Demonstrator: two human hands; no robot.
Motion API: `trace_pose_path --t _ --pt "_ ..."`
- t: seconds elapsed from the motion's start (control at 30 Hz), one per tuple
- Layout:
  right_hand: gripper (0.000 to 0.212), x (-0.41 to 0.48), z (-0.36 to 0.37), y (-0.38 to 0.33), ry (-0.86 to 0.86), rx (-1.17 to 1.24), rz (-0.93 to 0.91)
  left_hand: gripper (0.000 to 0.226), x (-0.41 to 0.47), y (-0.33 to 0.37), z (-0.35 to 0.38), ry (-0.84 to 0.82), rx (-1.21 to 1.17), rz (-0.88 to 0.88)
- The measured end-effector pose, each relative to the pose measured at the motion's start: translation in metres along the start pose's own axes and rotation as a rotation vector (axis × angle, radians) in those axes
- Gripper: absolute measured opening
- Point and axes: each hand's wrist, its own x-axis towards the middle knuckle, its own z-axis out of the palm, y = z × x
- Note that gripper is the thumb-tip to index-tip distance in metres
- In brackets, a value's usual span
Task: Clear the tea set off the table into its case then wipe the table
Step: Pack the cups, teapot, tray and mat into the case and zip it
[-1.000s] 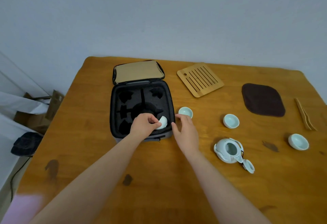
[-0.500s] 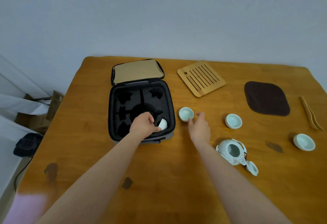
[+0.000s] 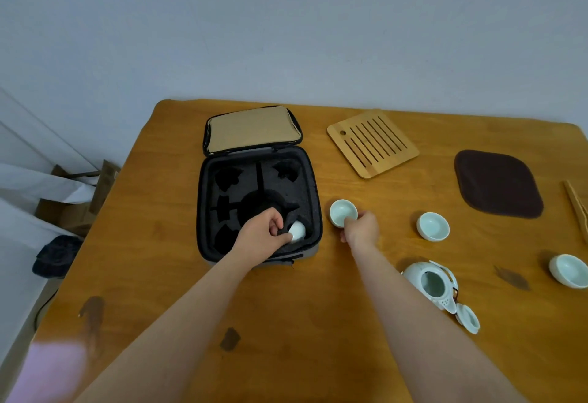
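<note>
Head view: the left hand (image 3: 264, 233) pinches a white cup (image 3: 298, 231) in the 5 o'clock slot of the open case (image 3: 201, 208). The right hand (image 3: 362, 228) grips the rim of a green cup (image 3: 343, 212) standing on the worktop (image 3: 286, 323), just beside the case at its 3 o'clock.

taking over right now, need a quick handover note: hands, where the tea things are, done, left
Left hand: holds a small pale ceramic cup in the near right slot of the open black foam-lined case.
Right hand: pinches the near rim of a second pale cup on the wooden table, just right of the case.
Also on the table: third cup, fourth cup, white ceramic teapot, its lid off beside it, slatted bamboo tray, dark brown cloth, bamboo tongs.
Done: one cup going in. Left: all the rest into the case, then wipe.
</note>
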Motion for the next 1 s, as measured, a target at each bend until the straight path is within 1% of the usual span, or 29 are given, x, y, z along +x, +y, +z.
trace_pose_path --t 0.07,0.13,0.2,0.23,0.3,0.37,0.43,0.5,0.67,0.77,0.87,0.93,1.0 --pt "0.021 -0.006 -0.003 0.002 0.042 0.064 -0.021 0.016 -0.004 0.0 -0.005 0.037 -0.112 0.029" --pt "0.017 -0.019 -0.011 -0.001 0.096 0.118 -0.079 0.008 -0.008 0.005 -0.006 0.1 -0.161 0.05" --pt "0.016 -0.036 -0.023 -0.009 0.131 0.146 -0.2 0.004 -0.012 0.014 -0.005 0.155 -0.194 0.063" --pt "0.015 -0.045 -0.028 -0.015 0.128 0.152 -0.285 0.003 -0.014 0.02 -0.005 0.157 -0.227 0.068" --pt "0.012 -0.065 -0.035 -0.029 0.073 0.133 -0.462 0.008 -0.015 0.033 -0.007 0.109 -0.311 0.078" --pt "0.01 -0.083 -0.036 -0.043 -0.003 0.049 -0.632 0.016 -0.016 0.045 -0.014 0.064 -0.432 0.081" --pt "0.006 -0.097 -0.033 -0.056 -0.073 -0.046 -0.765 0.018 -0.018 0.053 -0.026 0.078 -0.527 0.062" --pt "0.004 -0.109 -0.026 -0.065 -0.14 -0.108 -0.844 0.018 -0.025 0.051 -0.043 0.109 -0.546 0.049" --pt "0.008 -0.124 0.006 -0.069 -0.247 -0.107 -0.858 0.02 -0.042 0.019 -0.078 0.098 -0.534 0.014" --pt "0.01 -0.131 0.031 -0.069 -0.295 -0.102 -0.832 0.028 -0.05 0.0 -0.09 0.093 -0.447 -0.006" --pt "0.014 -0.139 0.052 -0.073 -0.403 -0.072 -0.759 0.038 -0.055 -0.017 -0.097 0.152 -0.378 -0.053" --pt "0.018 -0.146 0.063 -0.074 -0.503 0.023 -0.675 0.043 -0.058 -0.026 -0.096 0.232 -0.294 -0.093" --pt "0.017 -0.154 0.069 -0.071 -0.573 0.132 -0.564 0.051 -0.06 -0.032 -0.092 0.29 -0.161 -0.088"
